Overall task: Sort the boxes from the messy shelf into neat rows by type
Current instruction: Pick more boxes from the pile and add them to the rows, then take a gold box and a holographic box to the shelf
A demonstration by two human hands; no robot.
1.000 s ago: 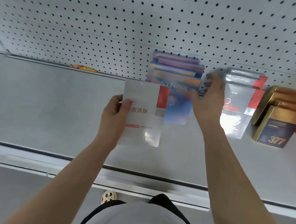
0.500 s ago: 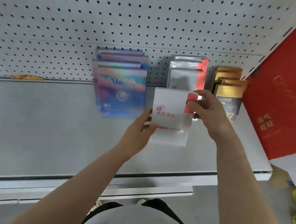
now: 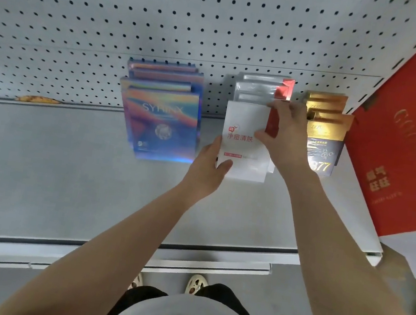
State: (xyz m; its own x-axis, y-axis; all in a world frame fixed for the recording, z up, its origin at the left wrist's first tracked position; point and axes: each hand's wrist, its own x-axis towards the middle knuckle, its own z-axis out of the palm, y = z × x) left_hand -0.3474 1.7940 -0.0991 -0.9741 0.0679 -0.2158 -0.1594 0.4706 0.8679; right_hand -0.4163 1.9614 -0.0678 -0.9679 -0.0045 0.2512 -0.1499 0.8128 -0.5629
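A white box with a red corner and red print (image 3: pixel 246 125) stands at the front of a row of matching white-and-red boxes (image 3: pixel 263 90) against the pegboard. My left hand (image 3: pixel 207 165) grips its lower left corner. My right hand (image 3: pixel 284 135) holds its upper right edge, thumb on the front face. Left of this row stands a row of iridescent blue boxes (image 3: pixel 163 121). To the right stands a row of gold-and-navy boxes (image 3: pixel 326 137), partly hidden behind my right hand.
The grey shelf (image 3: pixel 52 161) stretches bare to the left, with a small orange scrap (image 3: pixel 38 99) at its back edge. A large red gift box (image 3: pixel 414 139) leans at the shelf's right end. The white pegboard (image 3: pixel 168 16) backs the shelf.
My left hand carried the white-and-red box rightward from in front of the blue row to the front of its matching row. My right hand came onto its upper right edge. The view shifted right.
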